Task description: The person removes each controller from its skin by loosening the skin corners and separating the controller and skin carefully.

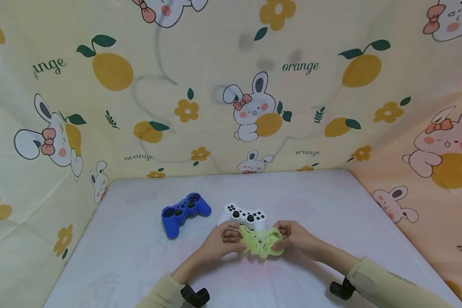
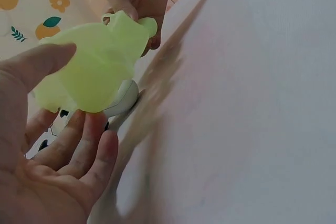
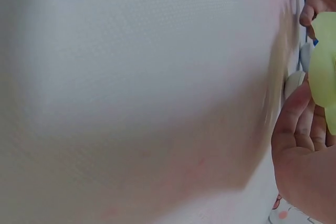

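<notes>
At the lower middle of the head view, both hands hold a limp yellow-green skin (image 1: 262,242) just above the counter (image 1: 138,265), directly in front of a white pad (image 1: 246,216). The left hand (image 1: 221,239) curls its fingers and thumb around the skin's left end, and the right hand (image 1: 294,237) pinches the right end. In the left wrist view the skin (image 2: 92,66) hangs over the white pad (image 2: 125,98) without wrapping it. By my reading the white pad is still bare, so fitting the skin is barely begun. A blue pad (image 1: 185,211), left of centre, already wears its cover. Patterned cloth (image 1: 231,85) fills the upper frame.
</notes>
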Tool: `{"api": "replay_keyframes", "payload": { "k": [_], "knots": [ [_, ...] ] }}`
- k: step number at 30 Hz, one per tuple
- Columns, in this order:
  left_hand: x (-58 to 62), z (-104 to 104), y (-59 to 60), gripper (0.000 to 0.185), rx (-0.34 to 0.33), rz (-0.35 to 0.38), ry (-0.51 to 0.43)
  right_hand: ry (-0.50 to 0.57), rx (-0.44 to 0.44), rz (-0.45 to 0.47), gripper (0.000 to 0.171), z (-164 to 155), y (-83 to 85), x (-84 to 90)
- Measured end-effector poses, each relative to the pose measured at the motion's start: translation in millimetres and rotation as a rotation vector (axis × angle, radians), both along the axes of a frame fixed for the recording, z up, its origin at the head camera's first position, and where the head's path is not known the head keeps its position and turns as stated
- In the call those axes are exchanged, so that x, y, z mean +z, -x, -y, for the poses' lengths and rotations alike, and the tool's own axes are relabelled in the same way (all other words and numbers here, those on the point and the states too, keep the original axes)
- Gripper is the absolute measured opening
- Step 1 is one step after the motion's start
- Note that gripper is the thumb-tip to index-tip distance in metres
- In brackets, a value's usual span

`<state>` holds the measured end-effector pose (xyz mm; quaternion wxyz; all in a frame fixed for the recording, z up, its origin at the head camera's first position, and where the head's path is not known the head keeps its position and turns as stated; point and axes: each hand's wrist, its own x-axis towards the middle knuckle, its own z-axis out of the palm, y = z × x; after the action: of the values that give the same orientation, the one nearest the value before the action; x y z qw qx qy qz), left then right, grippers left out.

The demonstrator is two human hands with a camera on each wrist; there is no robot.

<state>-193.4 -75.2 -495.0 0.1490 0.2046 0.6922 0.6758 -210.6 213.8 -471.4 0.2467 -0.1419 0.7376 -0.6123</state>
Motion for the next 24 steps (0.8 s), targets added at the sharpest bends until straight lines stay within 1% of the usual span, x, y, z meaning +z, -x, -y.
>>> {"api": "replay_keyframes", "payload": {
  "k": [4, 7, 11, 14, 18, 21, 24],
  "knots": [
    [3.0, -3, -2.4, 0.051, 0.024, -0.001, -0.011, 0.018, -0.007, 0.006, 0.037, -2, -1.0, 1.8],
    [2.6, -3, -3.8, 0.054, 0.047, 0.018, -0.009, 0.027, -0.008, 0.001, 0.038, -4, -0.8, 3.0],
    [0.1, -3, -5.4, 0.056, 0.04, 0.038, -0.007, 0.017, -0.003, -0.01, 0.041, -5, -0.8, 6.2],
    [0.4, -3, -5.4, 0.054, 0.037, 0.009, -0.006, 0.019, 0.003, -0.033, 0.044, -4, 0.8, 10.3],
    [2.3, -2, -4.6, 0.05, 0.053, -0.036, 0.008, 0.036, 0.011, -0.051, 0.046, -5, 3.8, 15.5],
    [3.2, -2, -4.5, 0.052, 0.048, -0.042, 0.018, 0.054, 0.015, -0.041, 0.048, -6, 4.5, 18.4],
    [4.3, -4, -6.2, 0.057, 0.027, -0.029, 0.011, 0.072, 0.008, -0.023, 0.049, -8, 3.6, 20.7]
  ]
}}
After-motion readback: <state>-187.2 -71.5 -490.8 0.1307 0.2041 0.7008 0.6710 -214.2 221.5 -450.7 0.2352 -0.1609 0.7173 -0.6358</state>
